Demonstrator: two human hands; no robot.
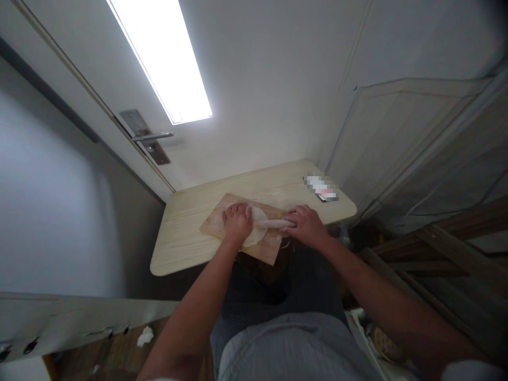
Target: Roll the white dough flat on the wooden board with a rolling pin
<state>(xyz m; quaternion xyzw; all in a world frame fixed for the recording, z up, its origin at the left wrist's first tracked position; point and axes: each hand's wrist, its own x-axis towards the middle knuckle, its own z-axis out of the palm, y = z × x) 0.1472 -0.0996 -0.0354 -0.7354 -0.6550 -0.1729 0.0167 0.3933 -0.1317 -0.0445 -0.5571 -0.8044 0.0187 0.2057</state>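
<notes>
Forearms (206,299) extended, left fingers (237,207) bent, right fingers (292,216) curled

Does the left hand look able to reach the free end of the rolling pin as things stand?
Probably yes: the left hand is at the edge of the dough, close to the free end of the rolling pin, with nothing seen blocking; the right hand holds the other end.

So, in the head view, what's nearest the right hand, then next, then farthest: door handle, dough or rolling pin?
1. Rolling pin: its right end in the right hand.
2. Flat dough: left of that hand.
3. Door handle: up and left.
</notes>
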